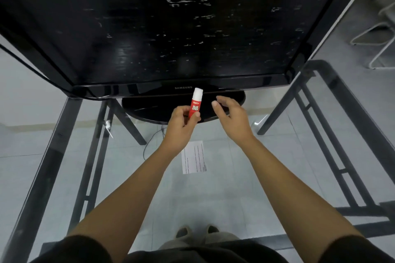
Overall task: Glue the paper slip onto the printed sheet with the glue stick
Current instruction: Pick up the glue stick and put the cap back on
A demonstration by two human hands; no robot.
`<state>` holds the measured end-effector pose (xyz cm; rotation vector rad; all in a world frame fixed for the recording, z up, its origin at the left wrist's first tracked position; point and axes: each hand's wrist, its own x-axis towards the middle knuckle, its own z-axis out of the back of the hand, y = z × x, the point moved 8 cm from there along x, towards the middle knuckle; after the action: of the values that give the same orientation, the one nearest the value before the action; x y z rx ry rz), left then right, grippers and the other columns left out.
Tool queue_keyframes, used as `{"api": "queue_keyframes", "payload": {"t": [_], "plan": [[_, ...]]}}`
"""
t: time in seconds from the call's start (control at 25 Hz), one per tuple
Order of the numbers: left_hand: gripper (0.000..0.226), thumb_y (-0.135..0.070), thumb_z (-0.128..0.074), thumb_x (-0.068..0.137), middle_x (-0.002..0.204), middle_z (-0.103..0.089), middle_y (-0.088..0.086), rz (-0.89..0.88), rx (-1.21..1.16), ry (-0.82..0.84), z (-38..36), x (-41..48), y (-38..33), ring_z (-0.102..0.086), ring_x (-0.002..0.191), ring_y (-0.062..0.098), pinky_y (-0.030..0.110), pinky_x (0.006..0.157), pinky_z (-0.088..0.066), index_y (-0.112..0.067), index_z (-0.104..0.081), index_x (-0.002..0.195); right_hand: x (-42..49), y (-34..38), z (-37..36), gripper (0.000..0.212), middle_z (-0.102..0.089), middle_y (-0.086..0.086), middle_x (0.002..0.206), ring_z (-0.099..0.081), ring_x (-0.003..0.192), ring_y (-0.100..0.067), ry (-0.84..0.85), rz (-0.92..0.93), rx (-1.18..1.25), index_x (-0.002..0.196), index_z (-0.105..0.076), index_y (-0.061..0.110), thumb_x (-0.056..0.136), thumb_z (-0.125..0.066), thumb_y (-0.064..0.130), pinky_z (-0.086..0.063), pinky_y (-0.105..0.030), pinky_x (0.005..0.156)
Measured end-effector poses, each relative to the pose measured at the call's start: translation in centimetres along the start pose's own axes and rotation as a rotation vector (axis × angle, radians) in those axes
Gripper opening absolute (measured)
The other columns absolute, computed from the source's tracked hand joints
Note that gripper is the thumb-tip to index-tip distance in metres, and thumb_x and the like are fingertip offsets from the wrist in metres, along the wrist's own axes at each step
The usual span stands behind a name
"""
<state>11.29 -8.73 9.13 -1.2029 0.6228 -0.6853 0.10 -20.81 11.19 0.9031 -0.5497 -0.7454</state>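
My left hand [181,120] grips a red glue stick [195,102] with a white cap, held upright above the glass table. A short way to its right hovers my right hand [229,113], fingers relaxed and spread, holding nothing. A printed sheet [194,157] with lines of text lies flat on the glass below my wrists, its top edge partly hidden by my left wrist. No separate paper slip shows.
A large black monitor [162,28] on an oval stand [149,111] fills the far half of the glass table [70,166]. Black metal table legs frame both sides. A cable runs down behind the stand. A white wire chair frame [378,40] stands at far right.
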Motion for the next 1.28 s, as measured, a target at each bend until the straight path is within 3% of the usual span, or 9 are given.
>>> {"api": "queue_keyframes", "payload": {"t": [0.08, 0.28, 0.44, 0.52, 0.6, 0.72, 0.92, 1.16, 1.28], "plan": [[0.027, -0.035, -0.055, 0.09, 0.111, -0.06, 0.004, -0.012, -0.007, 0.014, 0.1, -0.7, -0.2, -0.06, 0.1, 0.013, 0.042, 0.091, -0.049, -0.021, -0.047, 0.111, -0.2, 0.5, -0.4, 0.044, -0.059, 0.001, 0.124, -0.051, 0.109, -0.004, 0.028, -0.031, 0.087, 0.124, -0.055, 0.017, 0.09, -0.051, 0.044, -0.038, -0.013, 0.087], [0.015, -0.034, -0.058, 0.087, 0.105, -0.064, 0.003, -0.021, -0.018, 0.017, 0.3, -1.9, -0.4, -0.062, 0.098, 0.015, 0.044, 0.09, -0.05, -0.027, -0.049, 0.097, -0.8, 1.8, -1.1, 0.044, -0.06, 0.013, 0.114, -0.053, 0.1, 0.005, 0.112, -0.047, 0.176, 0.121, -0.059, 0.021, 0.085, -0.057, 0.047, -0.038, -0.008, 0.081], [0.014, -0.036, -0.059, 0.086, 0.101, -0.067, 0.001, -0.044, 0.001, 0.065, 0.0, -1.9, -0.6, -0.063, 0.096, 0.013, 0.043, 0.087, -0.052, -0.025, -0.052, 0.091, -1.0, 2.6, -1.8, 0.028, -0.071, 0.008, 0.096, -0.064, 0.095, -0.005, 0.168, -0.044, 0.239, 0.102, -0.068, 0.024, 0.082, -0.063, 0.044, -0.05, -0.028, 0.088], [0.022, -0.041, -0.06, 0.085, 0.105, -0.063, -0.001, -0.07, 0.017, 0.064, 0.0, -2.0, -0.7, -0.061, 0.097, 0.011, 0.036, 0.082, -0.054, -0.024, -0.05, 0.096, -0.9, 2.6, -1.6, 0.021, -0.072, 0.004, 0.086, -0.067, 0.087, -0.011, 0.152, -0.082, 0.294, 0.089, -0.071, 0.025, 0.08, -0.066, 0.043, -0.052, -0.031, 0.084], [0.036, -0.043, -0.064, 0.081, 0.107, -0.056, -0.008, -0.088, 0.048, 0.031, 0.2, -2.3, -0.6, -0.059, 0.097, 0.005, 0.019, 0.072, -0.053, -0.026, -0.044, 0.105, -0.8, 2.5, -0.9, 0.018, -0.072, 0.0, 0.081, -0.067, 0.083, -0.012, 0.085, -0.116, 0.34, 0.08, -0.071, 0.027, 0.079, -0.066, 0.044, -0.051, -0.026, 0.078], [0.032, -0.038, -0.065, 0.082, 0.09, -0.055, -0.018, -0.195, 0.176, -0.088, 0.4, -3.2, -0.9, -0.056, 0.086, -0.013, 0.002, 0.064, -0.044, -0.027, -0.042, 0.1, -0.9, 2.4, -0.5, 0.018, -0.071, 0.002, 0.082, -0.067, 0.085, -0.008, 0.049, -0.169, 0.42, 0.078, -0.07, 0.029, 0.079, -0.065, 0.046, -0.047, -0.017, 0.074], [0.021, -0.034, -0.058, 0.087, 0.086, -0.053, -0.024, -0.273, 0.19, -0.203, 1.0, -3.9, -1.6, -0.052, 0.086, -0.018, -0.002, 0.062, -0.04, -0.028, -0.044, 0.101, -1.0, 2.8, -1.0, 0.018, -0.071, 0.004, 0.083, -0.068, 0.087, -0.007, 0.09, -0.189, 0.521, 0.082, -0.071, 0.025, 0.081, -0.065, 0.043, -0.05, -0.019, 0.078], [0.014, -0.036, -0.04, 0.096, 0.076, -0.063, -0.015, -0.186, 0.178, -0.089, 0.7, -3.5, -1.6, -0.06, 0.07, -0.009, 0.001, 0.061, -0.042, -0.026, -0.05, 0.097, -0.8, 2.9, -1.1, 0.018, -0.07, 0.01, 0.076, -0.067, 0.085, -0.004, 0.125, -0.185, 0.572, 0.084, -0.071, 0.021, 0.084, -0.064, 0.038, -0.05, -0.012, 0.072], [0.029, -0.036, -0.036, 0.098, 0.059, -0.056, -0.008, 0.156, -0.26, -0.001, -0.2, -3.1, 0.0, -0.051, 0.049, 0.004, 0.014, 0.052, -0.041, -0.021, -0.054, 0.082, -1.1, 2.9, -1.2, 0.016, -0.07, 0.01, 0.076, -0.067, 0.083, -0.002, 0.143, -0.182, 0.606, 0.086, -0.071, 0.021, 0.086, -0.062, 0.034, -0.049, -0.009, 0.07]]}}
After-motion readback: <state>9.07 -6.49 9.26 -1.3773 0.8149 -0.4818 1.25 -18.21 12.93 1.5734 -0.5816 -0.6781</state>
